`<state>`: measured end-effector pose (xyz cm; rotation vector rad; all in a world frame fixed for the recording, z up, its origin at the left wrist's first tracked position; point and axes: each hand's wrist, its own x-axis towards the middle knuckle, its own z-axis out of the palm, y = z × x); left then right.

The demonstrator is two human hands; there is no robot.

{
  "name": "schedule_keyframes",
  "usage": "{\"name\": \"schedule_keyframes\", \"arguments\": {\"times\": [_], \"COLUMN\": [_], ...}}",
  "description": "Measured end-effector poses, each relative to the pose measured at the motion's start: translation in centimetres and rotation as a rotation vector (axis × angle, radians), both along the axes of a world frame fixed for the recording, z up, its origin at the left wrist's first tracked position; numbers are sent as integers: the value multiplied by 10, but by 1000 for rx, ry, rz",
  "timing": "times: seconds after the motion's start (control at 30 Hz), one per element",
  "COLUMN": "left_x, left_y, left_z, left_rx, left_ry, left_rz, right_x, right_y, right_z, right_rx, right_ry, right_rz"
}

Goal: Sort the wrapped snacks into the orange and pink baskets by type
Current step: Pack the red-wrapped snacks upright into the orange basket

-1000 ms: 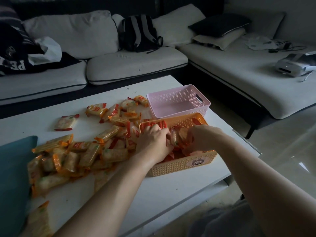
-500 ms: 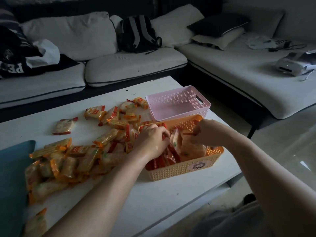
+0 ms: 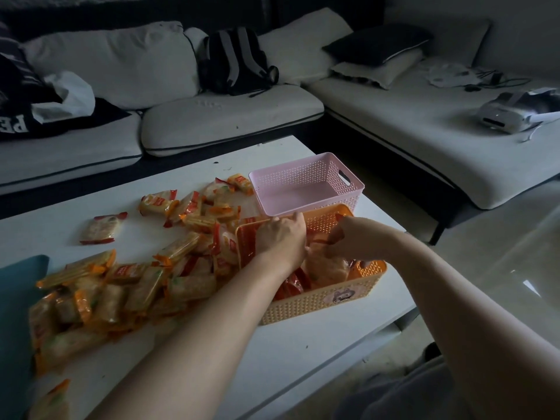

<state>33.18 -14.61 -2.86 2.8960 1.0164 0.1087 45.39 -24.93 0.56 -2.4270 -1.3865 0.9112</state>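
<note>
- The white table [image 3: 100, 371] lay under both my arms, with bare surface open on my near side below the baskets and its right edge just beyond the orange basket.
- The sofa [image 3: 230, 122] ran across the far side, beyond my hands; on its left end lay a dark garment [image 3: 18, 116] with white letters, of which I could read only "PE".
- The pile of wrapped snacks [image 3: 127, 283] spread left of my left hand, orange-ended packs heaped together and touching the orange basket's left wall; their label print was too small for me to read.
- The orange basket [image 3: 321, 304] sat under my hands, near the table's right edge, with red-wrapped snacks and a pale pack inside and a small cartoon sticker [image 3: 341, 296] on its near wall.
- The pink basket [image 3: 306, 183] stood just beyond my hands, touching the orange one's far rim, with nothing showing inside it.
- My left hand [image 3: 283, 237] reached over the orange basket, fingers curled down at the far rim; I could not tell whether it gripped anything.
- My right hand [image 3: 353, 237] was inside the basket, fingers pinched on a red-wrapped snack [image 3: 318, 237].
- One single pack [image 3: 101, 228] lay apart, well left of my hands.
</note>
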Motion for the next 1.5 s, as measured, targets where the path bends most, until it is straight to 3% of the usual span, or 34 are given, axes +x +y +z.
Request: {"name": "schedule_keyframes", "arguments": {"times": [0.17,0.37,0.57,0.7,0.77,0.83,0.87,1.03,1.3,1.37,1.43,1.5], "left_x": [-4,-24,-34,-30,-26,-22,-20,-11,-16,-16,-14,-9], "left_y": [14,38,42,41,42,45,45,47,38,36,34,30], "left_z": [10,41,40,33,29,23,21,5,13,13,11,12], "left_rx": [-376,-629,-673,-739,-738,-727,-734,-517,-839,-716,-520,-435], "left_ry": [-326,-679,-690,-666,-651,-629,-621,-568,-516,-437,-380,-317], "left_rz": [198,324,277,144,66,5,-18,-46,70,60,73,111], "right_x": [9,-18,-23,1,6,1,-1,-7,-13,-8,0,0], "right_y": [0,15,17,13,8,5,5,17,38,40,37,31], "right_z": [2,-17,-13,-3,3,6,5,-6,-28,-31,-33,-36], "right_rx": [9,-10,-137,169,317,323,290,190,159,162,132,29], "right_ry": [-32,54,249,69,318,610,651,434,340,204,-52,-205], "right_rz": [-26,11,30,-244,-419,-444,-410,-280,-252,-190,-95,81]}}
